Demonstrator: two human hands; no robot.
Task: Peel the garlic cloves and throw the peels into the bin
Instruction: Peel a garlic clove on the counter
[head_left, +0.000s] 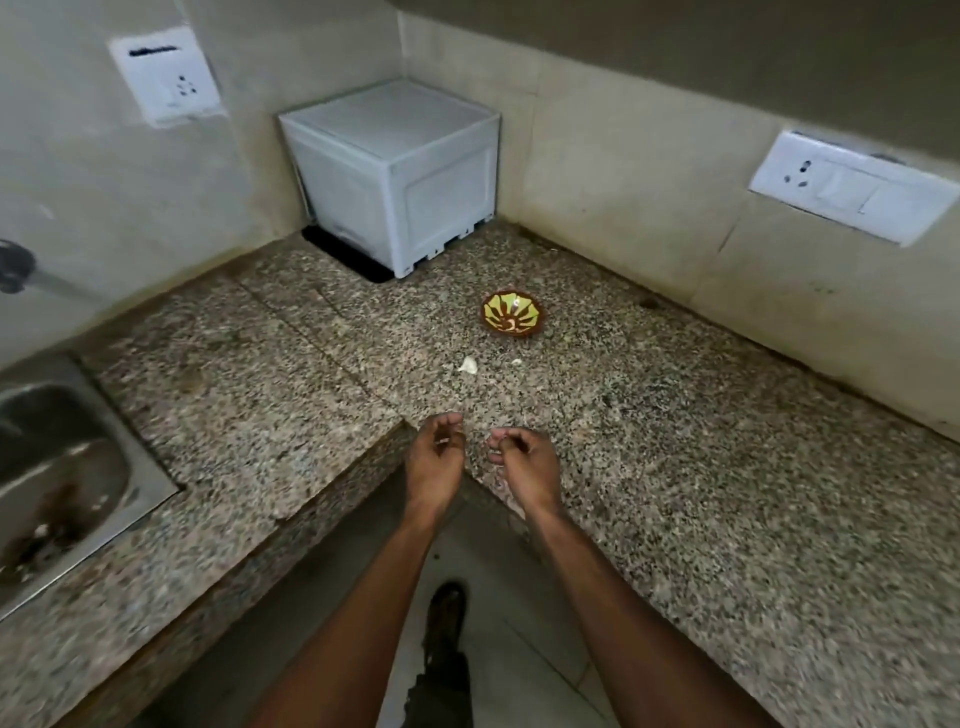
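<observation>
Just below centre frame, over the inner corner of the counter, your two hands sit close together, fingers curled inward. Left hand: fingers bent round something small and pale at the fingertips, probably a clove or a scrap of skin; too small to say which. Right hand: fingers and thumb curled toward the left one, pinching posture; what it holds, if anything, is hidden, so I cannot tell whether it grips. Likely reason for holding them there: working at the counter's edge keeps loose skin falling on stone, not floor.

Above the hands, mid-frame, a pale garlic piece lies on the granite, with a smaller white fragment just beside it to the right. Clove or peel: unclear. Both are well apart from your hands.

Further up, a small painted bowl stands near the pieces, presumably the collecting dish; contents not legible.

Upper centre, a white box occupies the back corner. Sink at left edge. Wall sockets at upper right and upper left.

No bin is visible. Judgement: peeling under way, disposal not yet done.
</observation>
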